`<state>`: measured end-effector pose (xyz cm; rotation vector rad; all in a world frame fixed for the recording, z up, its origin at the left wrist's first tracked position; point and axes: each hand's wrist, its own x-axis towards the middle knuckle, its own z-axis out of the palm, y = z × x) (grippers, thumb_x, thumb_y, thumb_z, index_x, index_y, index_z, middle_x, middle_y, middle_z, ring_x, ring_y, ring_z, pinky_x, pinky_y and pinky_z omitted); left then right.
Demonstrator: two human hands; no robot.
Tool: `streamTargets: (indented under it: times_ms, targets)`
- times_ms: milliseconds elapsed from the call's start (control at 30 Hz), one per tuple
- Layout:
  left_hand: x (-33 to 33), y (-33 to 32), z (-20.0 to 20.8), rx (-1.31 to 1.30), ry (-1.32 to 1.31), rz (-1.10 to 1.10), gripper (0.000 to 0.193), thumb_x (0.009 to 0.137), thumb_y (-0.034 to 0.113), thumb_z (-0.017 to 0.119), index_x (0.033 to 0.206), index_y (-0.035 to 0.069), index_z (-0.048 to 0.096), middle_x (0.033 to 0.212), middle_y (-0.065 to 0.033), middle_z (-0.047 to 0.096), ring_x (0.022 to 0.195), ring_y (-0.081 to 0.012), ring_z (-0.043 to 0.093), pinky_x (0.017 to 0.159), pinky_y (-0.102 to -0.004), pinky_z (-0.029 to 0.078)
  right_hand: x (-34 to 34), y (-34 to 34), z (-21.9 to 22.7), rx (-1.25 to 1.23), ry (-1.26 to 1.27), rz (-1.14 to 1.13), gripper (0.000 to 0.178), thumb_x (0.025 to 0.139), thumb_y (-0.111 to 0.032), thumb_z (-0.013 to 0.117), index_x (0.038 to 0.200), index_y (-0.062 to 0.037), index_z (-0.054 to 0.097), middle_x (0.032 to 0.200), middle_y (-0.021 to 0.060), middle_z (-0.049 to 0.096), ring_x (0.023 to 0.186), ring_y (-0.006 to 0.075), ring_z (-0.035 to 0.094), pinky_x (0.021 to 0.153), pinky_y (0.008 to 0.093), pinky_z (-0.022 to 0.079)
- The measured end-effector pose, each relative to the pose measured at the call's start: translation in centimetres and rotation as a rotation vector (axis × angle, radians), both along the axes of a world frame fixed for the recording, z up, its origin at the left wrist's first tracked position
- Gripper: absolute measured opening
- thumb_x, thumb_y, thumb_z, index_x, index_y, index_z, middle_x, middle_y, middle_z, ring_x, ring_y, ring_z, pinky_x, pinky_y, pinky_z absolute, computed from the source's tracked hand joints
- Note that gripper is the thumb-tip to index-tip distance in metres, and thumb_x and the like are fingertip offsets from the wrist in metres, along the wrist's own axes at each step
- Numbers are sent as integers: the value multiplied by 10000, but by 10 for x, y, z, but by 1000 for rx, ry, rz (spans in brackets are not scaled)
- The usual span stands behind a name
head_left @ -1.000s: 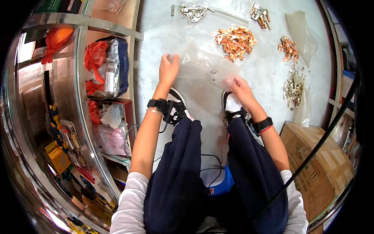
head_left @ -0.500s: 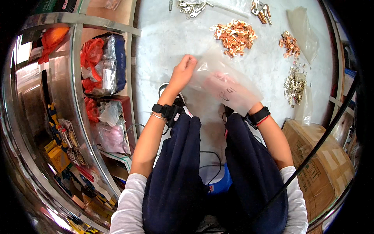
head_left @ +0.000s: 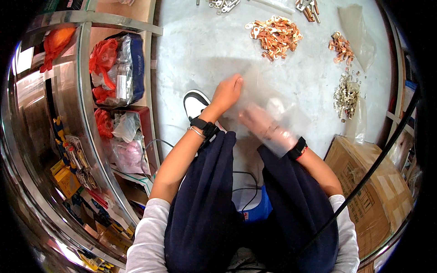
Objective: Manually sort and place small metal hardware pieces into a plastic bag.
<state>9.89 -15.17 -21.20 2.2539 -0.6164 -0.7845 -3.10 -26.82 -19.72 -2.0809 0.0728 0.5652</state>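
Observation:
My left hand point(head_left: 227, 94) is closed on the left edge of a clear plastic bag point(head_left: 289, 107), its fingertips pinched together. My right hand point(head_left: 264, 123) shows through the film, with its wrist at the bag's lower right end. It appears to be inside the bag. Motion and the cloudy plastic smear its fingers, so their pose is unclear. The bag hangs over the floor in front of my knees. Beyond it lies a heap of copper cable lugs point(head_left: 275, 38), with a smaller copper pile point(head_left: 341, 47) to the right.
Small silvery metal parts point(head_left: 346, 98) lie at the right, near flat plastic bags point(head_left: 357, 36). More lugs point(head_left: 308, 9) lie at the far edge. A cardboard box point(head_left: 371, 191) stands by my right arm. Metal-framed shelving point(head_left: 86, 91) with bagged goods runs along the left.
My left hand has moved right and slightly nearer, while my right hand has moved left. The bag has shifted and crumpled between them. The whole view has tilted slightly.

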Motion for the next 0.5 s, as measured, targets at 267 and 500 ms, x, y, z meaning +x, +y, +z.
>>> streamTargets:
  times_ms: [267, 500]
  targets:
    - [-7, -15, 5, 93, -361, -9, 153, 965, 187, 434, 944, 38, 456, 919, -197, 570, 718, -438, 603, 600, -499, 524, 21, -26, -5, -234, -505, -181, 370, 848, -75, 541, 1207, 12, 524, 1174, 198, 569, 1069, 368, 555, 920, 423, 462]
    - [-8, -17, -3, 20, -323, 14, 175, 971, 185, 433, 919, 20, 455, 882, -227, 559, 750, -458, 562, 633, -521, 475, 28, -58, -23, 36, -425, -316, 434, 880, -107, 595, 1296, -47, 489, 1299, 154, 525, 1103, 308, 552, 915, 366, 456]
